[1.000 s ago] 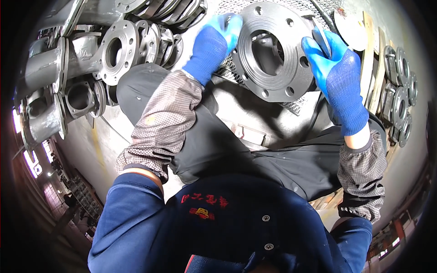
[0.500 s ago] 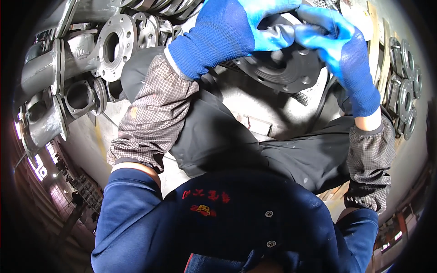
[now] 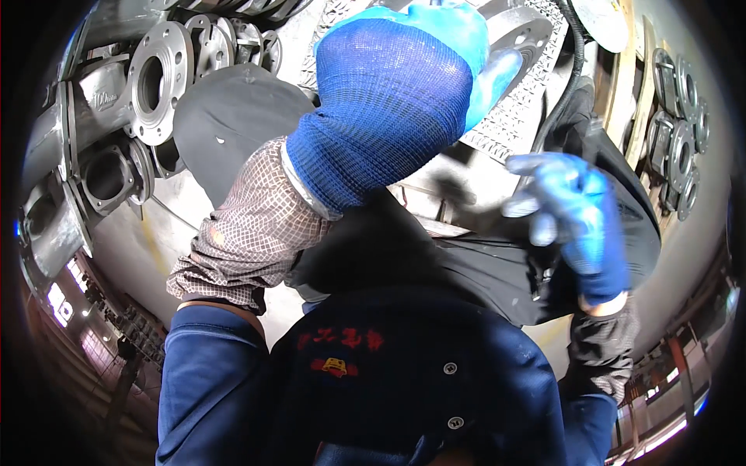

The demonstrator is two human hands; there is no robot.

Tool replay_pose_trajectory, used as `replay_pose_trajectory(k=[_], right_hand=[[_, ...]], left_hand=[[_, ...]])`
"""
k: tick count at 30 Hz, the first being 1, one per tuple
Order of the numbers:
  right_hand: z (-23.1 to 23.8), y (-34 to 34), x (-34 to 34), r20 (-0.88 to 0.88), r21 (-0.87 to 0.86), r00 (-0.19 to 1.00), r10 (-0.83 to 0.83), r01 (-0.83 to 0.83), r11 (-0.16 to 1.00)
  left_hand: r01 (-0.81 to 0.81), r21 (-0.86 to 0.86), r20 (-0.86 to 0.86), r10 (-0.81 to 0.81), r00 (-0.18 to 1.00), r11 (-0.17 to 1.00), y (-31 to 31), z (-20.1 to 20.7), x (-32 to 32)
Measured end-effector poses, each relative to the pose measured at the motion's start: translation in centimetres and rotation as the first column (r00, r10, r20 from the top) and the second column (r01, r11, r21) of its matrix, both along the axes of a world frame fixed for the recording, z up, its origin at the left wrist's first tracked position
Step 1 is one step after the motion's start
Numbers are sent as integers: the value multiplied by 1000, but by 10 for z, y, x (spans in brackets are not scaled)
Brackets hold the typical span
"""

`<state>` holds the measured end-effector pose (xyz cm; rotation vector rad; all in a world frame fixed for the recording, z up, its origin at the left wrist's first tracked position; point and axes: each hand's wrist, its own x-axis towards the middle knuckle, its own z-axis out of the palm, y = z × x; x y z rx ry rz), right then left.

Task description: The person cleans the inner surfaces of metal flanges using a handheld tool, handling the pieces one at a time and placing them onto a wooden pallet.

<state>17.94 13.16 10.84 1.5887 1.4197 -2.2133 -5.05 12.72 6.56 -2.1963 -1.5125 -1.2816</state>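
Observation:
My left hand [image 3: 420,70], in a blue coated glove, reaches to the top of the view. It grips a grey flanged metal fitting [image 3: 528,35], its thumb on the near side; the fingertips are hidden behind the glove and the upper edge. The fitting leans tilted over a rough patterned metal plate [image 3: 505,116]. Lower and to the right, my right hand [image 3: 571,210] hangs above my thigh, apart from the fitting. Its gloved fingers are loosely bent and spread, somewhat blurred, and I see nothing in them.
Grey flanged pipe fittings [image 3: 159,81] are piled on the left. Several smaller flanged parts [image 3: 682,155] stand at the right beside wooden strips [image 3: 643,101]. A black hose [image 3: 571,78] runs down past the plate. My knees flank the work spot.
My right hand has let go of the fitting and come down toward my body. The left hand has shifted over the fitting, whose flange now leans at a different angle, farther up and right.

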Motion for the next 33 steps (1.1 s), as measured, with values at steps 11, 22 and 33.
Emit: replay_pose_trajectory(k=[11,22,33], right_hand=[[-50,-82,35,-70,277,918,-389,393,877],[-50,-24,10,513,793,824,242,-562,235],[-54,-17,-1,545,756,792,274,-606,247]], left_hand=[[26,-18,-50,-27,998,999,-4,9,5],[69,18,-73,-67,995,997,-13,-2,4],[-103,-421,-197,20,980,901,-19,27,-3]])
